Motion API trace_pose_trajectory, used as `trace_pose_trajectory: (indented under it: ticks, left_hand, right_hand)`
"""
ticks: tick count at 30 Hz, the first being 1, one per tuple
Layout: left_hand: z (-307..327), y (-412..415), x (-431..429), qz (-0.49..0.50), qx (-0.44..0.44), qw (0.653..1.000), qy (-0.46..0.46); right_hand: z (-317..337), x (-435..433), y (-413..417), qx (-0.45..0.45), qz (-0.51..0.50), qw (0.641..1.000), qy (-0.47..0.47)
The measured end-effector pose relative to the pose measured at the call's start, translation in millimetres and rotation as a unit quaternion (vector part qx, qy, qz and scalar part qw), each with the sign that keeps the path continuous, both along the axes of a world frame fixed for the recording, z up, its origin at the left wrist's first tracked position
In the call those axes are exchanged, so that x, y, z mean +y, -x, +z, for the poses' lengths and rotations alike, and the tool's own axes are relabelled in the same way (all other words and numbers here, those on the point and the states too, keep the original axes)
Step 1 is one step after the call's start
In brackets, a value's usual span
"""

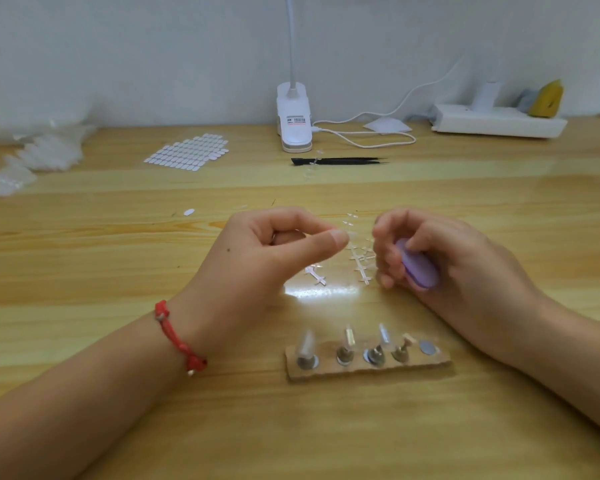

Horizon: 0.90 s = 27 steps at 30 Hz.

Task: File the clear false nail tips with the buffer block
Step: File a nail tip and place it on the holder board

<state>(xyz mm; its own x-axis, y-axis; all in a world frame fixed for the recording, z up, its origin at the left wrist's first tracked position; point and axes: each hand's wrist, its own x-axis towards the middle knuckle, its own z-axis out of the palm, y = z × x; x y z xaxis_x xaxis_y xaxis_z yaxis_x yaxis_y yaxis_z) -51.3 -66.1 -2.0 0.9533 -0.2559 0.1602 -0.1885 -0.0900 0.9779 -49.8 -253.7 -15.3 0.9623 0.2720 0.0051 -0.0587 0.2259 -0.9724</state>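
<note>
Your left forearm, tied with a red cord bracelet (179, 337), lies nearest the lens on the pale wooden table (84, 271). Your left hand (257, 258) is curled, thumb tip brought to the forefinger. Whether a tip is pinched there cannot be told, since the plastic is clear and the spot is blurred. Ahead of your wrists sits a cardboard holder strip (430, 363) carrying four small stands, some topped with tips, and one bare magnet. Between your hands the clear false nail tips (361, 261) lie scattered on their sprues, just right of your left thumb and just beside your right fingertips. Your right hand (465, 265) grips the purple buffer block (418, 270), whose long axis runs from far-left to near-right, its far end towards the pile. Judged from this, the coming stroke depends on closing the short gap between block and tip, and the block hand is slightly nearer. Nothing stands in that gap except the loose tips themselves, which could scatter if brushed. Along the back, from the left: clear plastic packets (42, 150), a sheet of adhesive tabs (187, 152), a white clip lamp (293, 119), black tweezers (340, 161) and a white power strip (496, 124), all well apart from your hands.
</note>
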Motion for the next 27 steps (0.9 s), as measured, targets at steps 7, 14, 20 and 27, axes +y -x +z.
trace_pose_trajectory:
  ticks: [7,14,20,27]
  left_hand:
    - [-0.1,7.0,-4.1,-0.032,0.025,0.999,0.012]
    - [2.4,10.0,-6.8,-0.031,0.019,0.998,0.045]
    - [1.5,9.4,-7.0,-0.038,0.021,0.999,0.031]
    - [1.8,8.2,-6.3,-0.034,0.06,0.996,0.048]
  right_hand:
    - [0.7,4.2,6.7,-0.075,-0.04,0.991,0.101]
    - [1.5,4.6,8.0,-0.113,-0.058,0.984,0.123]
    - [1.7,3.0,9.2,-0.204,-0.075,0.959,0.184]
    - [-0.9,-1.8,8.6,-0.433,-0.167,0.829,0.312]
